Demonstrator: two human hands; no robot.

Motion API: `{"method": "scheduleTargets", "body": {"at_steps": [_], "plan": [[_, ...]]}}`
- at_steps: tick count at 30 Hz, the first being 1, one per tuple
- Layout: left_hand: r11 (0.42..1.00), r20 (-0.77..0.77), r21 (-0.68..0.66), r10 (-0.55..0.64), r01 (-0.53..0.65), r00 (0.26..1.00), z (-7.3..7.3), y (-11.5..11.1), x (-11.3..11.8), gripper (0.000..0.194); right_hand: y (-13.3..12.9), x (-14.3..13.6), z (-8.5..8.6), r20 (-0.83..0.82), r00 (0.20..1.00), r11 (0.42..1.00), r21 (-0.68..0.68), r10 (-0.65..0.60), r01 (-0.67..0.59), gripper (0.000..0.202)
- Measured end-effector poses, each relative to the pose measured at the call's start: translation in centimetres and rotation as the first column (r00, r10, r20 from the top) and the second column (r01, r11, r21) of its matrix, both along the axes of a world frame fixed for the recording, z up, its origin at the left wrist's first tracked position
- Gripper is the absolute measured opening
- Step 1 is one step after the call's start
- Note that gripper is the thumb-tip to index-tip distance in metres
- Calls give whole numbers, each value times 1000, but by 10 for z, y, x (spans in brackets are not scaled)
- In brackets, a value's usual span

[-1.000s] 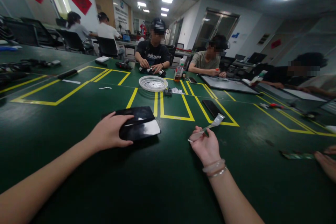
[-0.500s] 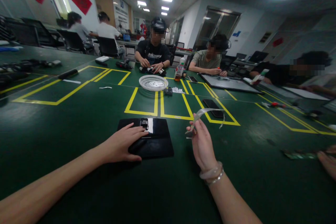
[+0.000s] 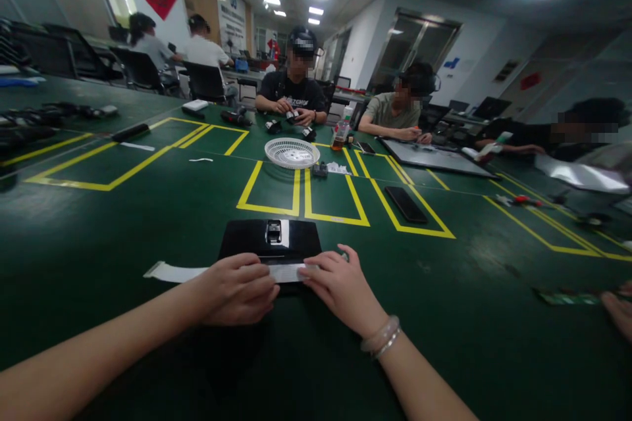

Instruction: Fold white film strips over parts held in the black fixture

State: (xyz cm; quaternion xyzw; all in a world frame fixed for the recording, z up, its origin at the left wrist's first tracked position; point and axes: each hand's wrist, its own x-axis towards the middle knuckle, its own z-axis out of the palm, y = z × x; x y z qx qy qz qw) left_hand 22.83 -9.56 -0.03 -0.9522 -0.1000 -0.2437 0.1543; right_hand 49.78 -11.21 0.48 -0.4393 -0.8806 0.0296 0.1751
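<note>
A flat white ribbon cable (image 3: 182, 273) stretches sideways just above the near part of a glossy black panel (image 3: 241, 237). My left hand (image 3: 239, 289) is closed around the cable near its middle, with the free end sticking out to the left past my wrist. Close by on the right, my right hand (image 3: 340, 283) pinches the cable between thumb and fingers, its little finger side hidden from sight. The panel lies on the green table and has a small square opening (image 3: 273, 231) near its far edge.
Beyond the panel, yellow tape outlines mark the table (image 3: 197, 210). A white plastic basket (image 3: 291, 152), a black phone (image 3: 405, 204) and a bottle (image 3: 340, 135) rest there. Co-workers sit across; another person's hand (image 3: 617, 309) is at the right near a green circuit board (image 3: 567, 296).
My left hand has left the panel and now grips the ribbon cable. My right hand has brought the cable down and leftward over the panel, where it is now stretched straight.
</note>
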Motion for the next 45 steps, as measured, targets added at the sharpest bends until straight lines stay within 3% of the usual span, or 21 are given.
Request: {"method": "scheduleTargets", "body": {"at_steps": [3, 5, 15, 20, 22, 27, 30, 35, 40, 45], "plan": [[976, -143, -111, 171, -188, 975, -6, 10, 3, 17, -4, -4, 1, 83, 996, 1000, 0, 13, -13, 21], [952, -209, -164, 221, -257, 953, -8, 14, 3, 24, -7, -6, 4, 113, 994, 1000, 25, 0, -2, 22], [948, -220, -185, 216, -258, 951, -10, 14, 3, 26, -15, -17, 2, 184, 983, 999, 32, 24, -30, 37], [932, -247, -214, 239, -294, 939, -9, 15, 4, 24, -15, -19, 2, 202, 979, 999, 21, 24, -29, 35], [909, -228, -234, 293, -344, 929, -9, 15, 3, 36, -15, -19, 2, 205, 979, 999, 27, 15, -21, 36], [832, -226, -292, 419, -471, 879, -13, 19, -3, 88, -15, -17, 1, 172, 985, 999, 30, 17, -22, 41], [807, -247, -355, 405, -471, 880, -14, 23, -4, 90, -13, -13, 1, 120, 993, 998, 64, -7, -1, 48], [781, -235, -430, 386, -452, 892, -6, 30, -5, 90, -10, -7, 4, 69, 997, 994, 109, -23, 15, 41], [710, -185, -420, 543, -565, 819, 10, 51, -43, 81, -7, -2, 5, 38, 999, 993, 111, -36, 32, 41], [514, -104, -419, 792, -749, 601, 23, 86, -119, 81, -4, 1, 4, 21, 998, 996, 70, -53, 51, 39]]}}
